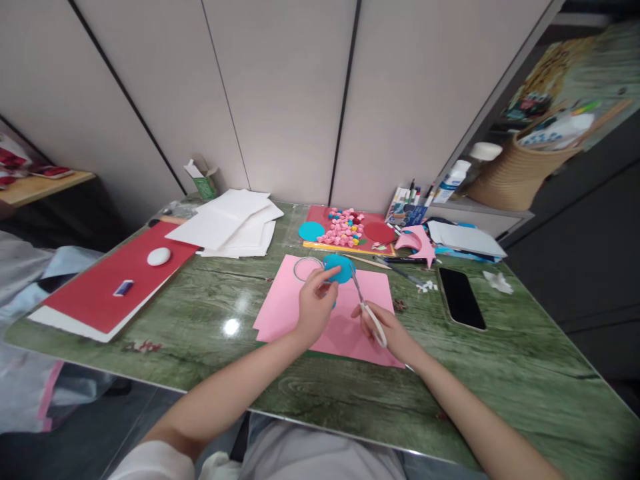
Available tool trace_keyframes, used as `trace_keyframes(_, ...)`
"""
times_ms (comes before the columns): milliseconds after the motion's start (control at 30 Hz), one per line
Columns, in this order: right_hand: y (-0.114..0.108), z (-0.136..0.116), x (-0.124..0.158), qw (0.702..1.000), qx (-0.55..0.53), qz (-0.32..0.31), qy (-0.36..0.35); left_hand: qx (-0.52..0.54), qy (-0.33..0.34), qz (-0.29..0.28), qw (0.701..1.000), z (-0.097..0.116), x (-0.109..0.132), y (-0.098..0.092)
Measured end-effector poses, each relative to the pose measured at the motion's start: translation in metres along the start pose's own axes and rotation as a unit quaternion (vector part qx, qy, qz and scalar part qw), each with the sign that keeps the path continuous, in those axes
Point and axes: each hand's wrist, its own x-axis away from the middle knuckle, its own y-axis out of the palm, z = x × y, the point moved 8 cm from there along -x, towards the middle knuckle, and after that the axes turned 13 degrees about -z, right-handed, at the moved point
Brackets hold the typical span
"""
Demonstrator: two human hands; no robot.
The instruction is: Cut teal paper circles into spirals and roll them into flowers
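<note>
Above the pink paper sheets point(280, 300), my left hand point(317, 303) grips a blue paper circle point(341, 267), fingers laid across its face. In my right hand point(383, 327) are scissors point(374, 323) with white handles, my fingers in the loops. The blades touch or nearly touch the right edge of the blue circle; whether they are parted is too small to tell. A ring outline point(307, 268) lies on the pink paper left of the circle. Beyond it, another blue circle point(311, 231) rests at the back.
Small pink pieces point(345, 228) and a red circle point(379, 233) lie at the back. A phone point(461, 298) and a cut pink scrap point(419, 245) are to the right. Red paper point(115, 287) with a white oval object point(159, 256) and white sheets point(225, 223) lie left.
</note>
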Motion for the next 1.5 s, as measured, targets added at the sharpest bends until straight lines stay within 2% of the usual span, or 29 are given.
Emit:
trace_keyframes(433,0.0015,0.0012,-0.0005,1.0,-0.01,-0.002,0.008,0.03,0.015,0.012,0.999,-0.0006,-0.0013,-0.0012)
trace_keyframes(733,0.0029,-0.0007,-0.0002,1.0,-0.003,-0.006,0.013,0.004,0.017,0.017,1.0,0.004,-0.0018,-0.0028)
trace_keyframes(1033,0.0014,-0.0005,0.0002,1.0,-0.001,0.001,0.01,-0.01,0.005,-0.003,1.0,0.0022,-0.0021,-0.0004)
trace_keyframes(1500,0.0011,-0.0002,0.0006,1.0,-0.01,-0.001,0.014,0.027,0.004,-0.002,1.0,-0.0017,-0.0002,-0.0001)
